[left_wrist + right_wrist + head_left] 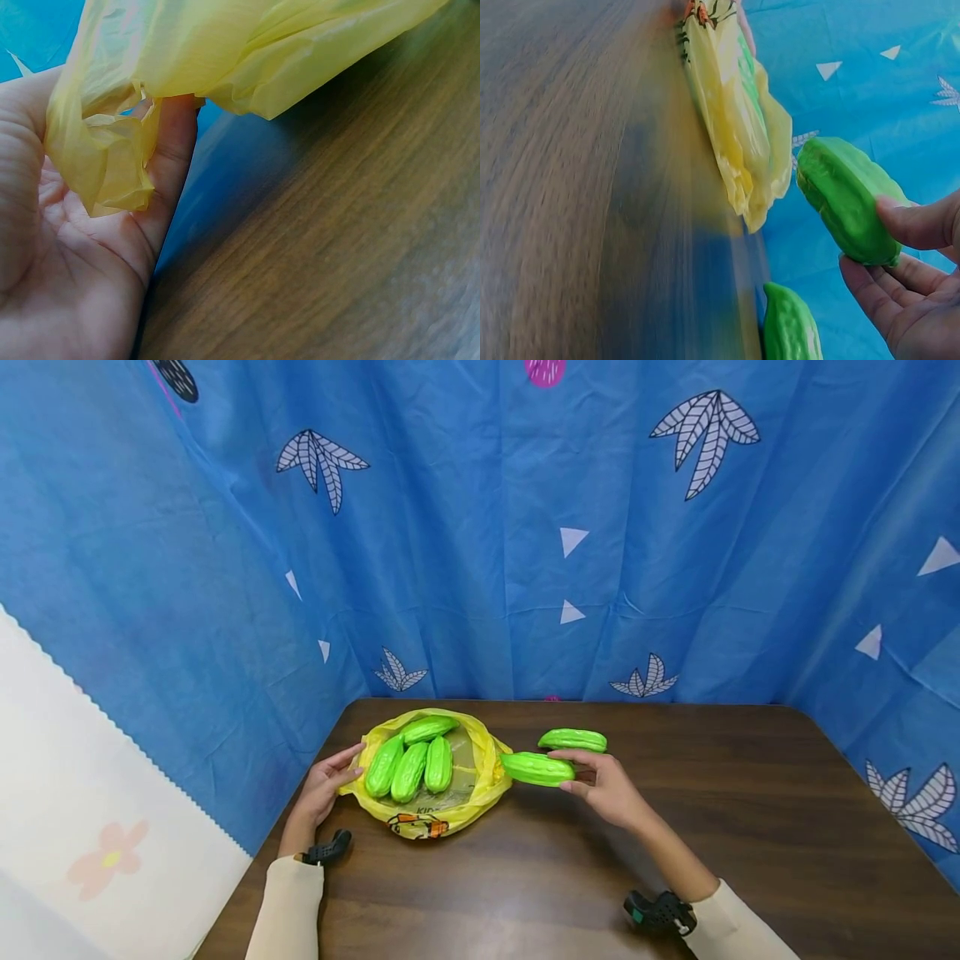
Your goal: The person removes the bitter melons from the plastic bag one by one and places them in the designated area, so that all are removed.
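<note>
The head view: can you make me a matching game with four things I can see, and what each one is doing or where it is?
Things:
1. left hand
2. right hand
3. yellow bag
4. blue curtain

Matches:
A. hangs behind the table
B. touches the bag's edge
C. has four green vegetables inside
D. holds one green vegetable

Right pairs: 1-B, 2-D, 3-C, 4-A

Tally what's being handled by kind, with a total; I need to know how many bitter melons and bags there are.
Yellow plastic bag: 1
Green bitter melons: 6 (4 inside the bag, 1 held in the right hand, 1 on the table beyond that hand)
Total: 7
</note>
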Action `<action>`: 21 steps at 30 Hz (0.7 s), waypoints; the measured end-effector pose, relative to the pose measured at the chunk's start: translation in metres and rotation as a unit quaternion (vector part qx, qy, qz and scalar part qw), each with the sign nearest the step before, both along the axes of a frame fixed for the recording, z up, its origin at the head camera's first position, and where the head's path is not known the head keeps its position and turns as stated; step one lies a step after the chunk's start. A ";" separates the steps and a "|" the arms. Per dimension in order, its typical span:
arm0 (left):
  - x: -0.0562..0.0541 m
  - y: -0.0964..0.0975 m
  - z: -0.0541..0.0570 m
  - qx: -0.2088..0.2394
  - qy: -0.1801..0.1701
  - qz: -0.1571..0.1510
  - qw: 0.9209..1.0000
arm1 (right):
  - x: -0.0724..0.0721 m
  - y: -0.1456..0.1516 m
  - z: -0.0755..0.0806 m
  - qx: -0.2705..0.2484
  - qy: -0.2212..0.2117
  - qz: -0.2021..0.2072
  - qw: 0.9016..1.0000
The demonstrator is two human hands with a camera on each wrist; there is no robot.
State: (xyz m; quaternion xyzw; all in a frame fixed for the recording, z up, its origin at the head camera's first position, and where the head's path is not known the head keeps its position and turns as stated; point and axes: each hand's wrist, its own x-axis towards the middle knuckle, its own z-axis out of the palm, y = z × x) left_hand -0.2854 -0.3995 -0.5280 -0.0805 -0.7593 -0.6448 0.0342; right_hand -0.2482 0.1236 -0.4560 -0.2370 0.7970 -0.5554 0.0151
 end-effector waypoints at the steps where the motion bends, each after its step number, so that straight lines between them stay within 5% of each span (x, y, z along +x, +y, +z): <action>1: 0.000 0.000 0.000 0.002 0.000 0.000 1.000 | 0.002 0.001 0.004 0.003 -0.003 -0.001 1.000; 6: 0.001 0.001 0.001 0.008 -0.002 0.001 1.000 | 0.006 0.005 0.010 0.008 -0.011 -0.006 1.000; 10: 0.001 0.000 0.001 0.011 -0.003 0.001 1.000 | -0.002 0.015 -0.004 -0.004 -0.007 -0.003 1.000; 21: 0.001 0.001 0.000 0.007 -0.003 0.003 1.000 | -0.006 0.033 -0.010 -0.013 -0.020 0.014 1.000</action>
